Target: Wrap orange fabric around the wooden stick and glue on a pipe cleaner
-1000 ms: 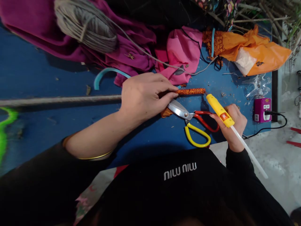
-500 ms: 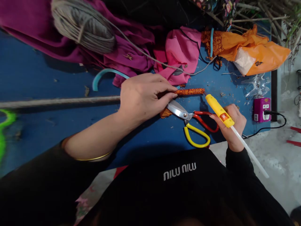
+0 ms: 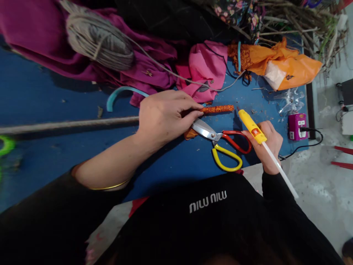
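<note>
My left hand point(image 3: 167, 112) is closed around a long thin stick point(image 3: 110, 122), whose right end is wrapped in orange patterned fabric point(image 3: 219, 109). In my right hand point(image 3: 268, 141) is a yellow hot glue gun point(image 3: 252, 127), with a white glue stick point(image 3: 280, 170) coming out of its back. Its nozzle points at the wrapped tip, a small gap apart. Scissors point(image 3: 213, 137) with one red and one yellow handle lie between my hands, the blade tips partly under my left fingers. An orange fabric scrap point(image 3: 190, 134) shows below that hand.
Behind lie grey yarn point(image 3: 100, 42), purple cloth point(image 3: 154, 62), a pink bundle point(image 3: 208, 66) and an orange bag point(image 3: 295, 68). A purple power socket point(image 3: 297, 127) with a black cable sits near the blue table's right edge. Dry twigs point(image 3: 295, 22) fill the far right corner.
The view has shifted slightly. The glue gun's nozzle has drawn a little away from the wrapped end of the stick. My left hand keeps its hold.
</note>
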`<state>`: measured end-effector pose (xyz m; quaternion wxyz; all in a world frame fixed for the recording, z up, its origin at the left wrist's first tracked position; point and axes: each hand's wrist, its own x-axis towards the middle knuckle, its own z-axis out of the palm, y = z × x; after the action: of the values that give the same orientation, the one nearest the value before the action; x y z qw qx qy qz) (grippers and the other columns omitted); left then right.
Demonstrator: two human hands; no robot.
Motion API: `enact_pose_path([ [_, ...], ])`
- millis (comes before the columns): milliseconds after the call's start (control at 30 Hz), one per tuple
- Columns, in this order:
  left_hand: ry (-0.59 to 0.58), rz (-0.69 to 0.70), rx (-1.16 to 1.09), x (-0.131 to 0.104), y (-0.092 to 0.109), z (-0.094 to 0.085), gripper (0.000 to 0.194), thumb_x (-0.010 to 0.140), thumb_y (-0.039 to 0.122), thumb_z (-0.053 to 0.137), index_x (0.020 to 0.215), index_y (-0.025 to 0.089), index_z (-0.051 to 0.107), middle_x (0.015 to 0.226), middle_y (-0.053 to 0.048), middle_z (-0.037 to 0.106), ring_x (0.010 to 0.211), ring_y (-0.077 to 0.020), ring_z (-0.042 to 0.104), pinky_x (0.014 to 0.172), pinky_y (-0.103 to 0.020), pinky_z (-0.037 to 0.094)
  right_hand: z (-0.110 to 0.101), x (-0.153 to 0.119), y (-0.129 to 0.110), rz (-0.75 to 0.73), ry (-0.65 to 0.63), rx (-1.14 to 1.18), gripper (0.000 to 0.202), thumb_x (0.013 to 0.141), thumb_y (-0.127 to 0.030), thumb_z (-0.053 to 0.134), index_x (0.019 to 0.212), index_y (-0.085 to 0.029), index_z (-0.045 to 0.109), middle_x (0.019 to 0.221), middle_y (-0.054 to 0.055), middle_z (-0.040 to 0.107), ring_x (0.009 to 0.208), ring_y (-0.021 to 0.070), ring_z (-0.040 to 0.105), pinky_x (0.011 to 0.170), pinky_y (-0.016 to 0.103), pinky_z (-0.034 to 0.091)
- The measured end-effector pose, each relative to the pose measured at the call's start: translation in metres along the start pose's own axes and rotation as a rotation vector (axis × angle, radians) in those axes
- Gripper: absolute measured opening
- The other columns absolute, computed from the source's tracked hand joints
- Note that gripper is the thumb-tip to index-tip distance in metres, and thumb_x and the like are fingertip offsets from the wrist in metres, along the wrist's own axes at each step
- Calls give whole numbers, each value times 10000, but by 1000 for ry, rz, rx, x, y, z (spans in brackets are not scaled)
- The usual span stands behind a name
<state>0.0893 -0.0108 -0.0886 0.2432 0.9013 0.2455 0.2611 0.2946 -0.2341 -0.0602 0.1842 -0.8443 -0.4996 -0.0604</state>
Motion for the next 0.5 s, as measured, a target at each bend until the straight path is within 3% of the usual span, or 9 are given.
enact_pose_path([
  [200, 52, 32, 6, 1, -4, 4, 301, 1039, 437, 641, 903, 263, 846, 891, -24, 839, 845, -243, 797, 627, -350, 532, -10, -8, 14, 105, 102, 84, 480, 981, -723, 616, 964, -243, 611, 852, 17, 677, 734, 167, 629, 656, 285, 451],
  [333, 73, 48, 9, 3, -5, 8, 263, 1014, 429, 659, 898, 276, 838, 898, -16, 837, 835, -239, 787, 623, -345, 516, -23, 6, 43, 288, 255, -30, 451, 941, -656, 701, 1077, -240, 596, 946, 39, 698, 829, 220, 670, 743, 347, 509],
  [400, 92, 63, 17, 3, -6, 9, 272, 1018, 438, 644, 896, 285, 833, 898, -10, 834, 841, -231, 784, 627, -338, 518, -25, 20, 62, 389, 291, -118, 383, 928, -547, 733, 1093, -237, 580, 1047, 79, 709, 913, 259, 690, 797, 397, 530],
  [500, 105, 74, 38, 4, -8, 10, 272, 1012, 445, 638, 894, 294, 831, 900, -3, 831, 860, -221, 775, 628, -327, 519, -20, 42, 89, 433, 242, -160, 380, 864, -366, 791, 1124, -203, 566, 1185, 154, 680, 1056, 307, 695, 902, 457, 543],
])
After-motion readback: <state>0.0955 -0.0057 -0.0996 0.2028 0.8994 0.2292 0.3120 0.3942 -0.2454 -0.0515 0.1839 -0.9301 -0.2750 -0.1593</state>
